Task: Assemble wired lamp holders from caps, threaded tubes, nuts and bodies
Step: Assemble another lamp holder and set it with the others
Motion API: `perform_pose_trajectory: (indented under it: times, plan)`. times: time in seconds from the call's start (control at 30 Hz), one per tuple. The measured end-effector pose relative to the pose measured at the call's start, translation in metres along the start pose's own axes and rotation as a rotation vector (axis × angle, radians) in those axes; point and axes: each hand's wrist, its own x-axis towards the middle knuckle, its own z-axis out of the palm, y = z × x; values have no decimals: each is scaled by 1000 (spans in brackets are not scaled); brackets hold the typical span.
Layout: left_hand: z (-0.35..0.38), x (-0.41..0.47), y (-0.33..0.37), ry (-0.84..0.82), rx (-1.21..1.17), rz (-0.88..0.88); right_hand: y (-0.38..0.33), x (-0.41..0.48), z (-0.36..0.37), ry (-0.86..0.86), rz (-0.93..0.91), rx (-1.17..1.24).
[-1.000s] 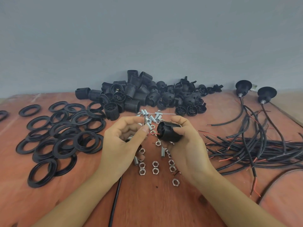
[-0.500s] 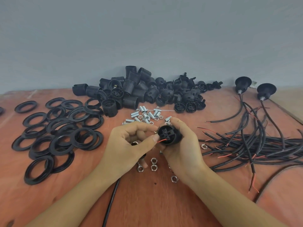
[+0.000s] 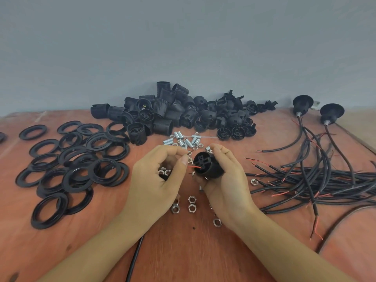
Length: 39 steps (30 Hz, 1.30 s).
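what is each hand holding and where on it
Right hand grips the black lamp holder part round its side; left hand pinches a wire end between thumb and forefinger.

The left hand (image 3: 154, 180) hides most of a black part (image 3: 162, 177); the cables (image 3: 335, 178) run off the right edge.

A reddish wooden table (image 3: 183, 257) carries loose parts on every side of the fingers (image 3: 173, 149). Flat black rings (image 3: 77, 165) overlap in a spread well to their left, and short silver threaded tubes (image 3: 188, 139) lie just beyond them, with a heap of black bodies and caps (image 3: 175, 115) farther back against the wall. Metal nuts (image 3: 191, 203) are scattered on the near side of the fingers, a tangle of black cables (image 3: 325, 176) with bared red ends lies to their right, two wired caps (image 3: 302, 102) sit far off to the back right, and a single black cable (image 3: 136, 255) runs toward the near edge.
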Motion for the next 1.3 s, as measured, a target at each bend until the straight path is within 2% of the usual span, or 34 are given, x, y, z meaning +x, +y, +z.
perform_pose_trajectory:
  times: [0.2,0.83,1.2,1.3]
  plan:
    - [-2,3,6,25,118,153,2,1,0,-1,-30,-49]
    - [-3,4,7,-17,160,154,3,-1,-2,-45,-177,-171]
    - [-6,7,2,-48,221,190,7,-4,-6,-113,-403,-580]
    - [-5,6,1,-39,180,156,7,-5,-6,-112,-412,-573]
